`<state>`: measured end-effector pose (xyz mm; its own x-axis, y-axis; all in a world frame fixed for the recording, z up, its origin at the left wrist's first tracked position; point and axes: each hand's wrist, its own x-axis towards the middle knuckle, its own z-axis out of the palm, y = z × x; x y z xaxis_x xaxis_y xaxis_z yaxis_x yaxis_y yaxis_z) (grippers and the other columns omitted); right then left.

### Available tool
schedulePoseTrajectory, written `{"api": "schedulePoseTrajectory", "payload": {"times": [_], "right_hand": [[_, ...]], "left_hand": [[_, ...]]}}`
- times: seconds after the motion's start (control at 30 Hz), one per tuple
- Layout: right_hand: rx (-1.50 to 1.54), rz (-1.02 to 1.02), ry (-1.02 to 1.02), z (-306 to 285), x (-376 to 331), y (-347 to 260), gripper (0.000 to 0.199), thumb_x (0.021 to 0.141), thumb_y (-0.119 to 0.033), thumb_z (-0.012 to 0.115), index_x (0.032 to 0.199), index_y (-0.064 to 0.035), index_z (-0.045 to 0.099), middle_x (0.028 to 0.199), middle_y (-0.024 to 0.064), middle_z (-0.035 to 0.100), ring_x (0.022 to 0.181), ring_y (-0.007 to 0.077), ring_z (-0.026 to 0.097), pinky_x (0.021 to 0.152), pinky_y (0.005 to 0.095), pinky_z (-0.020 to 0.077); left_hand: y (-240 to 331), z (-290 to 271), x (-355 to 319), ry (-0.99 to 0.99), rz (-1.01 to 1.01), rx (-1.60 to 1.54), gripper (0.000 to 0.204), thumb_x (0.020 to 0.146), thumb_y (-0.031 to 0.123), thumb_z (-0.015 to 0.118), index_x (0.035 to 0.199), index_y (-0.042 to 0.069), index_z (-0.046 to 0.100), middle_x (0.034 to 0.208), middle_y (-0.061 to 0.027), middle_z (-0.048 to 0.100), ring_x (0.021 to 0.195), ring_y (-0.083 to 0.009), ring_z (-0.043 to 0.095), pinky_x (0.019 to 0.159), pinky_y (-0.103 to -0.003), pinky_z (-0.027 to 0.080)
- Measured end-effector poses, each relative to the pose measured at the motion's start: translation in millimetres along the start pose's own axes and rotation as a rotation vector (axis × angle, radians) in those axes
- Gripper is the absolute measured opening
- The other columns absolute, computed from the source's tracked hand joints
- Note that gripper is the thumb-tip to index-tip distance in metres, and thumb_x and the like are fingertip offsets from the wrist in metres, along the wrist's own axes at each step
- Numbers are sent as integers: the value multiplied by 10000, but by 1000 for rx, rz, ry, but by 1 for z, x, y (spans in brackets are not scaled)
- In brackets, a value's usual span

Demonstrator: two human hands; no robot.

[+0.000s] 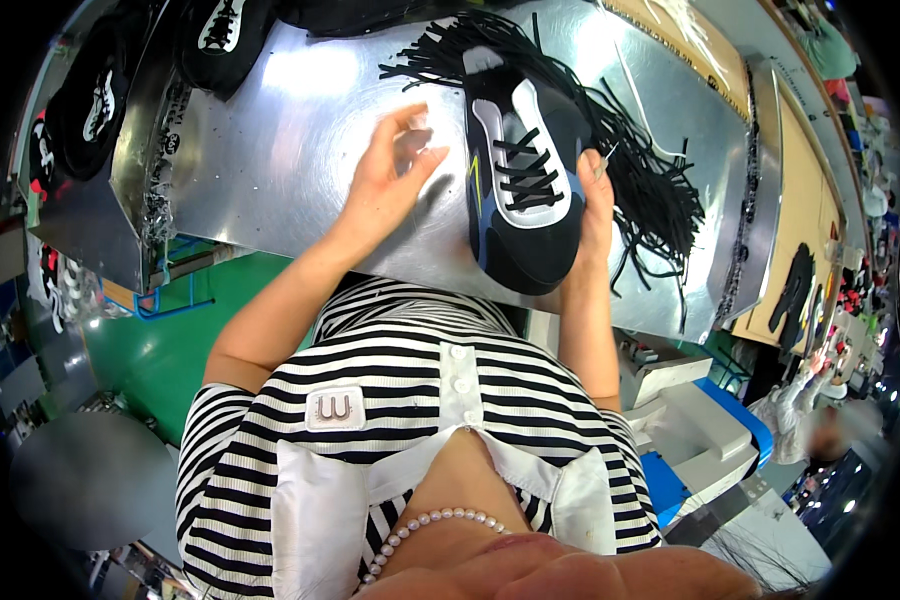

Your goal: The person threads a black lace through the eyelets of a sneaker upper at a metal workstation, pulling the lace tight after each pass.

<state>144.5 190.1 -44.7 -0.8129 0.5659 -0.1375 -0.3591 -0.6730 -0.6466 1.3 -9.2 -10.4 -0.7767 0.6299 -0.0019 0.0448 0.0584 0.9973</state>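
A black sneaker [526,250] with a white eyestay and a yellow-green side line rests on the metal table, toe toward me. A black shoelace [528,178] crosses its lower eyelets in several rows. My right hand [597,212] grips the shoe's right side, thumb on top. A thin pale pointed piece [611,154] sticks out by that thumb; its kind is unclear. Left of the shoe, my left hand [382,178] hovers with fingers curved and apart, slightly blurred, holding nothing visible. A pile of loose black laces [655,195] lies behind and right of the shoe.
The shiny metal table [270,140] has a raised edge at each side. More black shoes [225,50] stand at the far left. Cardboard [680,55] lies at the far right. A white-and-blue machine [705,430] stands beside me on the right.
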Motion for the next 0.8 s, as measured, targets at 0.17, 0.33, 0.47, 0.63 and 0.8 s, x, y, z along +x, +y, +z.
{"api": "schedulePoseTrajectory", "payload": {"times": [0.17,0.33,0.47,0.63,0.8], "right_hand": [[37,-77,27,20,-8,15,156,1002,-183,530,1106,-78,578,1081,93,681,928,208,691,835,351,577],[-56,-279,44,33,-13,19,92,969,-81,592,944,-115,510,1005,31,637,939,145,635,864,309,531],[-186,-421,74,47,-22,19,236,930,30,609,893,-130,439,952,-3,543,914,96,566,863,286,497],[-578,81,7,75,-19,31,158,949,-122,635,942,-101,479,921,-6,538,655,46,495,511,198,386],[-967,-319,181,14,4,-13,246,922,-234,694,910,-45,537,815,56,640,659,114,577,631,267,476]], "left_hand": [[-13,10,-9,-345,-652,-912,462,974,300,620,1302,-9,519,1236,-153,610,1125,-215,592,1006,-369,464],[-3,12,-9,-315,-615,-1244,383,945,170,652,1269,-13,560,1190,-122,655,1081,-197,638,987,-360,502],[-6,-1,-6,-229,-435,-1237,450,922,53,642,1342,-18,498,1254,-135,621,1137,-228,621,1035,-374,487],[16,-63,-14,-146,-586,-1114,413,858,115,710,1238,-10,605,1124,-107,685,1044,-231,662,966,-379,513],[92,-139,-9,254,-159,-115,242,875,45,677,1106,-21,645,1035,-65,685,883,-153,657,819,-262,506]]}}
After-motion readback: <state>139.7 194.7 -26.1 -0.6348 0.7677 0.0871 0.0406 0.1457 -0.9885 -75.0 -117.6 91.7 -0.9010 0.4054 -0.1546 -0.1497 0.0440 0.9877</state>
